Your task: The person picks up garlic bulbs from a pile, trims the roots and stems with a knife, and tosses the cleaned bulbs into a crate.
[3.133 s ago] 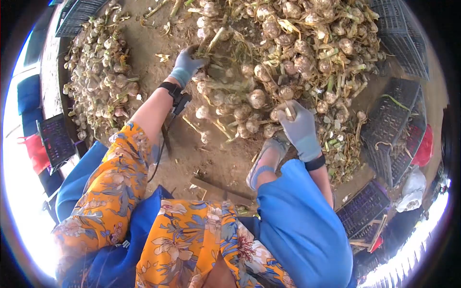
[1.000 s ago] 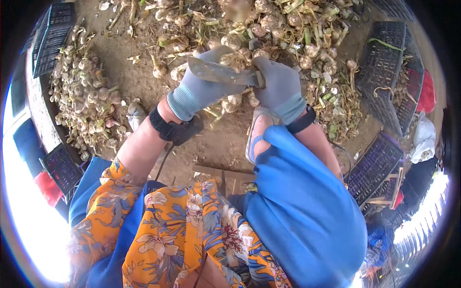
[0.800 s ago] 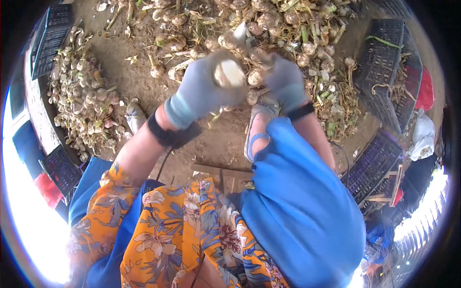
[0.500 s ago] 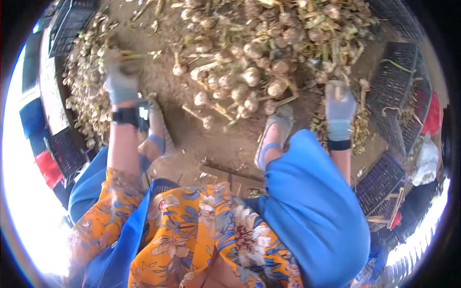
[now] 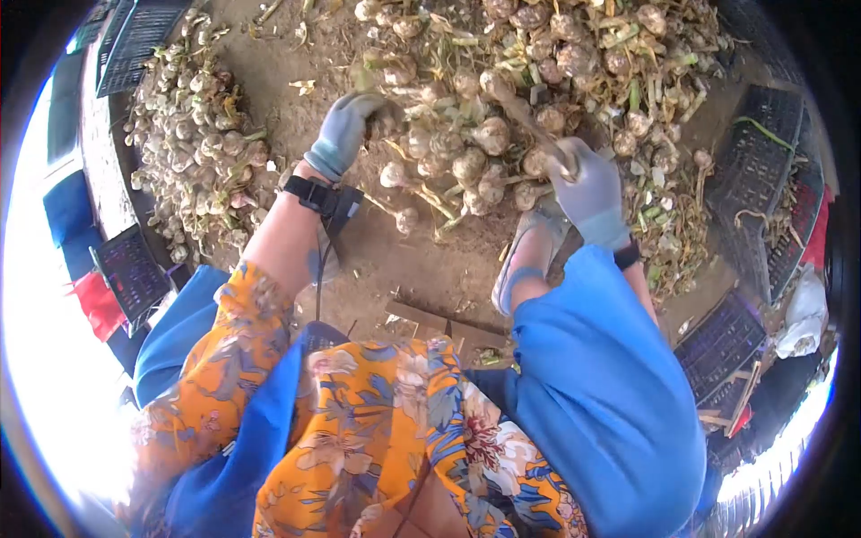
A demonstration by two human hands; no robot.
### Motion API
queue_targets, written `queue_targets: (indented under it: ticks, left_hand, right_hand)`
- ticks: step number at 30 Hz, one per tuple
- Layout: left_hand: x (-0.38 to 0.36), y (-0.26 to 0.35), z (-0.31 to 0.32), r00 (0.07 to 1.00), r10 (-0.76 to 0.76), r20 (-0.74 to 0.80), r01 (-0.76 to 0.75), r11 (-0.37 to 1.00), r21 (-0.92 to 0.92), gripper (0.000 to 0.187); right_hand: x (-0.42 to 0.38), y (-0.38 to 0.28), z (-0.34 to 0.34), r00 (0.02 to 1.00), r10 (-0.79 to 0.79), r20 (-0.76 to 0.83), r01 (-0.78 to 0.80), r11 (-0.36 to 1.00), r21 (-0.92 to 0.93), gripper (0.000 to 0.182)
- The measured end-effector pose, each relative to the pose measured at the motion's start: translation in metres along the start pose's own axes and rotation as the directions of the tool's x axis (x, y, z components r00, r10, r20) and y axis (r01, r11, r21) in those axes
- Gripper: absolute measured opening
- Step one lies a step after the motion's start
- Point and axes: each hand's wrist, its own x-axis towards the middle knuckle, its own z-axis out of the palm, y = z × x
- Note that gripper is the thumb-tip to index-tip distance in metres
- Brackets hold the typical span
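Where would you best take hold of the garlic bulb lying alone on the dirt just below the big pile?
Probably by the stalk of the lone garlic bulb, which runs up-left toward the left hand. Come from the bare dirt side below, since the pile crowds the top.

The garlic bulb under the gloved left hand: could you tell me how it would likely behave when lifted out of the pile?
The garlic bulb looks round, so it may roll. Stalks tangle through the pile, so neighbours may drag along.
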Motion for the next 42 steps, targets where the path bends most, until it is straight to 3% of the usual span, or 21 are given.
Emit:
queue_targets:
  ticks: [2, 4, 6, 8, 10, 12, 14, 15, 16, 17, 18, 20, 22, 23, 27, 30, 32, 35, 36, 39, 42]
  left_hand:
    - [-0.015, 0.032, 0.036, 0.890, 0.180, 0.419, -0.431, 0.633, 0.643, 0.027]
    - [-0.020, 0.043, 0.067, 0.944, -0.103, 0.314, -0.115, 0.789, 0.603, 0.027]
    - [-0.021, 0.033, 0.069, 0.557, 0.478, 0.679, -0.830, 0.338, 0.444, 0.029]
    - [-0.029, 0.039, 0.084, 0.478, 0.582, 0.658, -0.877, 0.276, 0.393, 0.028]
    - [-0.030, 0.064, 0.087, 0.614, 0.261, 0.745, -0.726, 0.557, 0.404, 0.025]
    - [-0.030, 0.071, 0.098, 0.647, 0.186, 0.739, -0.611, 0.707, 0.357, 0.023]
    - [-0.024, 0.070, 0.108, 0.489, 0.326, 0.809, -0.814, 0.503, 0.289, 0.021]
    - [-0.021, 0.071, 0.112, 0.360, 0.383, 0.851, -0.915, 0.322, 0.242, 0.022]
    - [-0.026, 0.080, 0.122, 0.351, 0.386, 0.853, -0.917, 0.326, 0.230, 0.022]
    - [-0.033, 0.090, 0.135, 0.672, 0.161, 0.723, -0.581, 0.720, 0.380, 0.029]
    - [-0.038, 0.094, 0.143, 0.811, -0.197, 0.550, -0.069, 0.903, 0.425, 0.038]
    - [-0.038, 0.090, 0.140, 0.836, -0.136, 0.532, -0.155, 0.871, 0.466, 0.057]
    - [-0.046, 0.091, 0.140, 0.875, 0.119, 0.468, -0.205, 0.969, 0.137, 0.056]
    - [-0.047, 0.097, 0.141, 0.879, -0.082, 0.469, 0.018, 0.990, 0.140, 0.071]
    - [-0.052, 0.081, 0.162, 0.875, 0.137, 0.465, -0.380, 0.790, 0.482, 0.087]
    - [-0.059, 0.084, 0.159, 0.905, 0.007, 0.425, -0.184, 0.908, 0.377, 0.085]
    - [-0.061, 0.093, 0.156, 0.902, -0.170, 0.396, 0.053, 0.956, 0.290, 0.080]
    - [-0.061, 0.094, 0.163, 0.924, 0.112, 0.366, -0.096, 0.993, -0.063, 0.057]
    - [-0.059, 0.091, 0.163, 0.927, 0.115, 0.358, -0.097, 0.993, -0.068, 0.057]
    - [-0.053, 0.083, 0.156, 0.954, -0.012, 0.301, 0.006, 1.000, 0.022, 0.055]
    - [-0.045, 0.080, 0.148, 0.943, 0.178, 0.281, -0.260, 0.921, 0.291, 0.049]
  right_hand:
    - [0.004, -0.017, 0.000, 0.991, 0.043, 0.130, -0.030, 0.994, -0.104, 0.019]
    - [0.014, -0.034, 0.003, 0.977, -0.112, 0.183, 0.115, 0.993, -0.009, 0.026]
    - [0.019, -0.049, -0.004, 0.961, -0.158, 0.228, 0.167, 0.986, -0.020, 0.027]
    - [0.024, -0.042, 0.000, 0.937, -0.212, 0.278, 0.222, 0.975, -0.007, 0.028]
    - [0.031, -0.006, 0.010, 0.954, 0.148, 0.262, -0.089, 0.971, -0.224, 0.025]
    - [0.027, 0.017, 0.008, 0.952, 0.217, 0.215, -0.186, 0.971, -0.152, 0.025]
    - [0.011, 0.002, 0.004, 0.997, 0.075, 0.018, -0.075, 0.906, 0.417, 0.033]
    - [0.007, -0.016, -0.002, 0.991, 0.033, 0.130, -0.107, 0.779, 0.618, 0.035]
    - [0.007, -0.029, -0.001, 0.991, 0.045, 0.128, -0.115, 0.782, 0.612, 0.035]
    - [0.012, -0.038, -0.001, 0.995, -0.001, 0.104, -0.063, 0.789, 0.612, 0.030]
    - [0.014, -0.041, -0.001, 0.995, -0.048, 0.085, -0.014, 0.789, 0.614, 0.026]
    - [0.017, -0.021, 0.007, 0.999, -0.045, 0.031, 0.016, 0.793, 0.609, 0.022]
    - [0.013, -0.019, 0.005, 0.961, 0.168, 0.219, -0.259, 0.272, 0.927, 0.020]
    - [0.011, -0.023, 0.001, 0.908, 0.231, 0.350, -0.391, 0.165, 0.906, 0.023]
    - [0.017, -0.038, -0.007, 0.957, 0.072, 0.281, -0.286, 0.390, 0.875, 0.022]
    - [0.019, -0.035, -0.009, 0.965, 0.123, 0.230, -0.258, 0.583, 0.770, 0.023]
    - [0.013, -0.026, -0.008, 0.939, 0.204, 0.277, -0.336, 0.381, 0.861, 0.023]
    - [0.001, -0.022, 0.004, 0.834, 0.219, 0.506, -0.519, 0.002, 0.855, 0.019]
    - [0.000, -0.021, 0.005, 0.833, 0.214, 0.510, -0.523, 0.009, 0.852, 0.019]
    - [0.000, -0.006, 0.008, 0.987, 0.128, 0.098, -0.161, 0.812, 0.561, 0.020]
    - [-0.005, -0.014, -0.017, 0.995, 0.082, -0.053, -0.075, 0.989, 0.128, 0.018]
